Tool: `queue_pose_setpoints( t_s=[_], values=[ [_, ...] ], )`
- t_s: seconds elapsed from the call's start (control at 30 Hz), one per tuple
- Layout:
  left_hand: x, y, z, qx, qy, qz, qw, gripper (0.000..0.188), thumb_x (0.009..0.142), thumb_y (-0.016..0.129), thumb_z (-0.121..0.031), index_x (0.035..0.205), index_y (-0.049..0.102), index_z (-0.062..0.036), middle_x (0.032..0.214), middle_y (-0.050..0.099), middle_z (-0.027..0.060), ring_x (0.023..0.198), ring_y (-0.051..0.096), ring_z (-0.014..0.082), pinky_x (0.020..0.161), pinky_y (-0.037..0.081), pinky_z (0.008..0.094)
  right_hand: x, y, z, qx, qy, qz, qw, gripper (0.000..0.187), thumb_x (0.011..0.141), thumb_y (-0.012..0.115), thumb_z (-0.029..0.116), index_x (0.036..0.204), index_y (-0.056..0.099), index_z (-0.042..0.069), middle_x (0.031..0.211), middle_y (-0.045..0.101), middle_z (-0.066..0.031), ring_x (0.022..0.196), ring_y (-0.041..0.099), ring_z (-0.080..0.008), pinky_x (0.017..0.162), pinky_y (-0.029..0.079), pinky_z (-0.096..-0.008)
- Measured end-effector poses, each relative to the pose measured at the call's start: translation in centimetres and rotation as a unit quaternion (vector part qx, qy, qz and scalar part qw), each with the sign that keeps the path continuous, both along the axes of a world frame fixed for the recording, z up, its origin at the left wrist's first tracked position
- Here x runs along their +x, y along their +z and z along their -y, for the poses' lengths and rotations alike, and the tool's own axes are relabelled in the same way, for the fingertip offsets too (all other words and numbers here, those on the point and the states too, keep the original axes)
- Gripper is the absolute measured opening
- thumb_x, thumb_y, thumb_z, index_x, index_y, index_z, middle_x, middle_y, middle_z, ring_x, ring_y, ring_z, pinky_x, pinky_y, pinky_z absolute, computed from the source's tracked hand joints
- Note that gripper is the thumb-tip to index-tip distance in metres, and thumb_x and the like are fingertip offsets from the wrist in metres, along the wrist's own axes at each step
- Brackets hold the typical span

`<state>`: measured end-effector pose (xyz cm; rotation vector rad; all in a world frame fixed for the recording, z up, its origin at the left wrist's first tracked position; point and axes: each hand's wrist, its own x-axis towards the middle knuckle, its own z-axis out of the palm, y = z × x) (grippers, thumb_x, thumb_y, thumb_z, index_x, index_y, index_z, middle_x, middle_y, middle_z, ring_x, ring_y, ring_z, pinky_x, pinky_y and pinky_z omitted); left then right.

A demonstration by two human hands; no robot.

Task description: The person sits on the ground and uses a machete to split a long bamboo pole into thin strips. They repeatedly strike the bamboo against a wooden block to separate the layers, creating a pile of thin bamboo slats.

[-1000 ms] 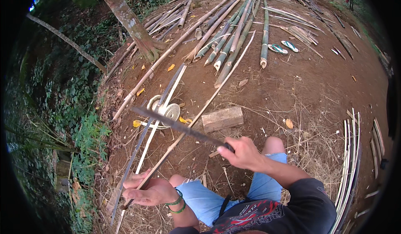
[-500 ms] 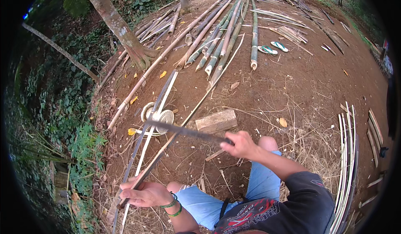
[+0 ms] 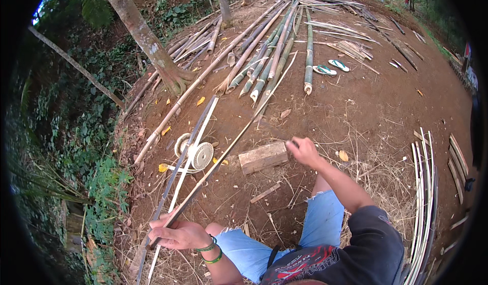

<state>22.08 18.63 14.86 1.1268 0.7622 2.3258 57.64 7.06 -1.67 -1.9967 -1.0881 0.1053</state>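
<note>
My left hand point(image 3: 179, 235), with green bands at the wrist, is closed around the near end of a long split bamboo strip point(image 3: 235, 141). The strip slants away to the upper right, toward the bamboo poles. Out to the right, past the wooden block point(image 3: 263, 159), my right hand point(image 3: 305, 153) grips the dark handle of a machete point(image 3: 292, 143). Its blade is smeared by motion and barely shows, apart from the strip. Under and beside the held strip lie a pale bamboo strip point(image 3: 202, 127) and a dark one, crossing two round, pale slotted discs point(image 3: 203, 156).
Green bamboo poles point(image 3: 309, 56) and split lengths lie spread across the far ground. A pair of sandals point(image 3: 324, 70) rests beside them. Long thin strips point(image 3: 421, 198) are stacked at my right. Tree trunks point(image 3: 140, 31) and undergrowth edge the left. Dry shavings litter the soil.
My right hand has swung the machete away to the upper right; its blade, earlier across the bamboo strip, is off it. My left hand has hardly moved and keeps its grip.
</note>
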Motion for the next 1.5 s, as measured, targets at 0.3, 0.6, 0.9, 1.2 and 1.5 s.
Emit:
queue_pose_setpoints(
  t_s=[0.3,0.6,0.9,1.2,1.5],
  values=[
    [-0.1,1.3,-0.4,-0.058,0.023,0.054,0.997,0.039,0.108,0.045,-0.037,0.082,0.039,-0.0084,0.075,0.040,0.0030,0.064,0.044,0.0124,0.060,0.043,0.0267,3.2,-5.7,-0.1,-0.108,-0.173,-0.228,0.952,0.071,0.096,0.047,0.063,0.093,0.072,-0.004,0.088,0.072,-0.0254,0.087,0.071,-0.0366,0.078,0.053,-0.0461],
    [3.4,7.1,0.9,0.111,-0.198,0.251,0.941,0.044,0.105,0.042,-0.046,0.072,0.039,-0.0168,0.068,0.036,-0.0009,0.058,0.037,0.0141,0.057,0.037,0.0290,-9.4,0.9,4.3,0.124,-0.084,-0.394,0.907,0.050,0.107,0.043,0.043,0.072,0.052,0.008,0.054,0.046,0.0012,0.044,0.041,-0.0097,0.042,0.033,-0.0290],
    [5.1,5.8,2.5,0.182,-0.289,0.199,0.918,0.038,0.105,0.041,-0.039,0.076,0.031,-0.0176,0.064,0.028,-0.0032,0.051,0.028,0.0063,0.045,0.024,0.0213,-17.9,11.9,5.0,0.122,0.188,-0.054,0.973,0.039,0.093,0.066,0.039,0.076,0.058,0.005,0.052,0.054,-0.0120,0.049,0.060,-0.0325,0.047,0.045,-0.0424],
    [4.2,4.3,2.4,0.114,-0.256,0.198,0.939,0.037,0.100,0.043,-0.035,0.070,0.029,-0.0179,0.061,0.028,-0.0032,0.051,0.027,0.0081,0.048,0.022,0.0233,-7.5,3.5,2.0,-0.001,-0.075,-0.106,0.991,0.052,0.099,0.054,0.045,0.077,0.062,-0.002,0.057,0.059,-0.0199,0.058,0.062,-0.0398,0.058,0.046,-0.0464],
    [2.1,2.3,0.8,0.185,-0.332,0.174,0.908,0.033,0.102,0.039,-0.032,0.074,0.030,-0.0166,0.061,0.029,-0.0023,0.052,0.027,0.0096,0.050,0.025,0.0255,-14.8,7.3,4.7,0.020,0.126,-0.054,0.990,0.046,0.096,0.060,0.043,0.075,0.059,0.002,0.054,0.054,-0.0185,0.053,0.061,-0.0386,0.053,0.044,-0.0463]
  ],
)
